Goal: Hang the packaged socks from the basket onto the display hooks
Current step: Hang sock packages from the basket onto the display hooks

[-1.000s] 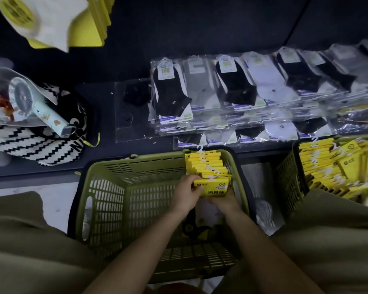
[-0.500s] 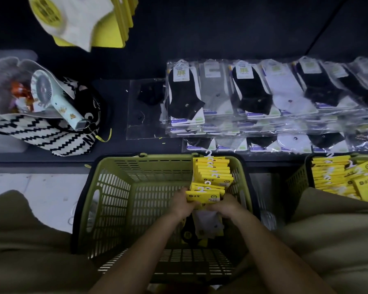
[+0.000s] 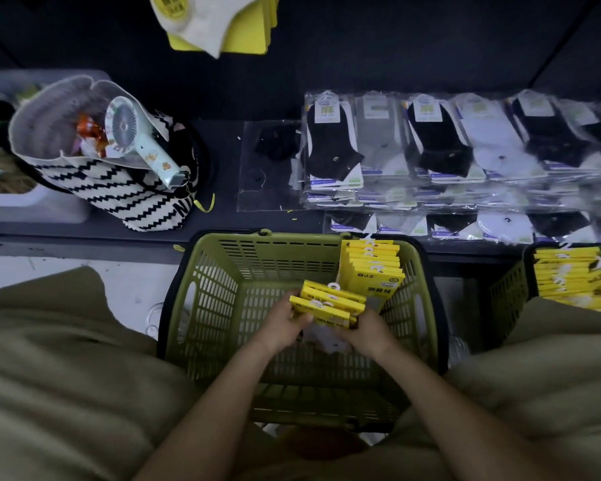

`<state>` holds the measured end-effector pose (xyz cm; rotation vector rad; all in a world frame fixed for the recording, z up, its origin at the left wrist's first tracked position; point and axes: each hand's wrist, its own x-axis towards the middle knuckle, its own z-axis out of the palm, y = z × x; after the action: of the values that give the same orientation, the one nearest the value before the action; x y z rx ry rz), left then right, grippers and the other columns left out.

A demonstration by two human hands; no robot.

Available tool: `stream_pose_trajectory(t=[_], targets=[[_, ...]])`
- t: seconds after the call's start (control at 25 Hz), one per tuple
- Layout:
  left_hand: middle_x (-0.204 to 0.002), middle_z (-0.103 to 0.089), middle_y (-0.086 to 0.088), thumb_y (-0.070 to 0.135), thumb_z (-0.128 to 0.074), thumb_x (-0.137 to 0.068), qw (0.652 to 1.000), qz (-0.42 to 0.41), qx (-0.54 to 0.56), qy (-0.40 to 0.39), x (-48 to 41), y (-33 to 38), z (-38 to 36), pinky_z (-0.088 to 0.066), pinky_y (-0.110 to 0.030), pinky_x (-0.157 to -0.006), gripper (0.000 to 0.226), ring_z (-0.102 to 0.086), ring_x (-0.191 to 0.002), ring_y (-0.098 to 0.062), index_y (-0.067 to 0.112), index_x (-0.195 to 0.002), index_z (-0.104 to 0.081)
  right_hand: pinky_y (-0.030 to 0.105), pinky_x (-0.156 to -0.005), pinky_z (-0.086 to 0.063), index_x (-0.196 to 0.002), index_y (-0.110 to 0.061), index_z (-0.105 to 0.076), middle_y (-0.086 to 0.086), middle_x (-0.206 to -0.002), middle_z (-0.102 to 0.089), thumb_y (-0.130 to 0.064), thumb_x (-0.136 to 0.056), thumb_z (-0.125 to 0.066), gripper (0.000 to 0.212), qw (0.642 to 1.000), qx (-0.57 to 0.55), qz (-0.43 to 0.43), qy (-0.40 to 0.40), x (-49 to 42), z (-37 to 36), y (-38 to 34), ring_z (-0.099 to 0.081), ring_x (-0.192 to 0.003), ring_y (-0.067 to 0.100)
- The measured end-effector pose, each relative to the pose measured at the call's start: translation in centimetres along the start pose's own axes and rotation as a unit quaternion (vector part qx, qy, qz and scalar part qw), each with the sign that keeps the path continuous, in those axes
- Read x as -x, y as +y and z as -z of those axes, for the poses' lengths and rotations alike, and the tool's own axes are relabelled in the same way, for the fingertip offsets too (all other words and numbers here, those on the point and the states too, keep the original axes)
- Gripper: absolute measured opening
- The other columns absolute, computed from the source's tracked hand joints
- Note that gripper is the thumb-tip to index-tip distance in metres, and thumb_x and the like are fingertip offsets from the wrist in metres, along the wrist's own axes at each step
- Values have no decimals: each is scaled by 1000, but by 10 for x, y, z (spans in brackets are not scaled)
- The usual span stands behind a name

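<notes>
Dark counter (image 3: 222,189) backs the olive-green plastic basket (image 3: 222,239). Fingers of my left hand (image 3: 283,324) and right hand (image 3: 366,333) now grip yellow carded sock packs (image 3: 327,303), lifted off the row (image 3: 372,269) in its far corner, ready for hanging.

Our forearms reach over the near rim of the basket (image 3: 205,307) and converge above its middle. There our left hand (image 3: 283,326) and right hand (image 3: 366,333) grip opposite ends of the sock packs (image 3: 327,303), right fingers seemingly tucked beneath.
</notes>
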<state>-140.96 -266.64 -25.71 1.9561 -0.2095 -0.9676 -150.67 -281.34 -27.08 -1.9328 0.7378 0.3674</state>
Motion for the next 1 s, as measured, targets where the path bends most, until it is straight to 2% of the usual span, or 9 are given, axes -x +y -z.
stream_pose_trajectory(t=[0.16, 0.24, 0.32, 0.48, 0.6, 0.68, 0.76, 0.92, 1.0], targets=[[-124, -58, -8, 1, -59, -87, 999, 35, -39, -10, 15, -21, 3, -40, -30, -102, 49, -52, -118, -19, 8, -133, -42, 39, -102, -43, -132, -17, -46, 8, -133, -52, -30, -75, -76, 65, 998, 54, -14, -30, 8, -25, 1, -47, -125, 24], [-127, -57, -11, 2, -61, -86, 997, 52, -59, -7, 16, -30, 1, -40, -39, -105, 52, -52, -120, -24, 9, -133, -41, 42, -103, -41, -136, -18, -36, 10, -137, -46, -29, -72, -77, 76, 996, 72, -34, -27, 12, -33, 6, -42, -128, 27], [-128, -56, -10, 6, -62, -86, 995, 62, -72, -6, 14, -35, -2, -40, -41, -104, 53, -51, -121, -24, 12, -134, -40, 43, -102, -42, -139, -20, -31, 9, -137, -46, -26, -74, -76, 79, 997, 65, -31, -34, 13, -35, 9, -44, -128, 27], [-128, -57, -12, 10, -61, -88, 992, 67, -102, 11, 14, -43, -8, -42, -37, -101, 46, -53, -119, -25, 9, -131, -45, 34, -98, -44, -131, -18, -45, 5, -128, -58, -21, -86, -65, 50, 999, 46, 3, -13, 12, -30, 7, -53, -120, 23], [-126, -58, -13, 8, -58, -90, 998, 26, -56, 32, 18, -28, -5, -42, -31, -95, 40, -54, -116, -24, 7, -128, -47, 32, -91, -48, -119, -15, -55, 4, -115, -65, -23, -82, -70, 41, 999, 1, 9, 39, 9, -21, -6, -59, -108, 20], [-124, -58, -16, 9, -57, -90, 998, -29, -35, 53, 18, -9, 5, -42, -29, -91, 38, -54, -114, -26, 3, -126, -46, 20, -77, -48, -108, -17, -58, 0, -104, -68, -23, -77, -75, 36, 995, -74, 26, 66, 8, -12, -24, -63, -99, 15], [-121, -59, -17, 10, -56, -91, 995, -75, 7, 71, 21, 12, 21, -45, -32, -89, 35, -57, -111, -28, 1, -124, -47, 9, -67, -44, -102, -23, -57, -6, -96, -66, -26, -77, -75, 31, 986, -111, 80, 89, 11, -1, -50, -63, -93, 12], [-115, -63, -17, 9, -56, -92, 977, -166, 100, 90, 30, 62, 56, -51, -43, -90, 30, -62, -104, -30, 2, -120, -51, 23, -74, -48, -100, -31, -59, -10, -95, -66, -39, -79, -70, 25, 971, -84, 187, 119, 15, 33, -115, -61, -88, 7], [-111, -65, -9, 13, -57, -91, 964, -203, 148, 91, 37, 90, 70, -54, -35, -85, 26, -64, -100, -23, 11, -116, -53, 29, -77, -51, -98, -29, -59, -8, -93, -68, -35, -78, -73, 25, 962, -99, 222, 125, 16, 53, -151, -64, -87, 9]])
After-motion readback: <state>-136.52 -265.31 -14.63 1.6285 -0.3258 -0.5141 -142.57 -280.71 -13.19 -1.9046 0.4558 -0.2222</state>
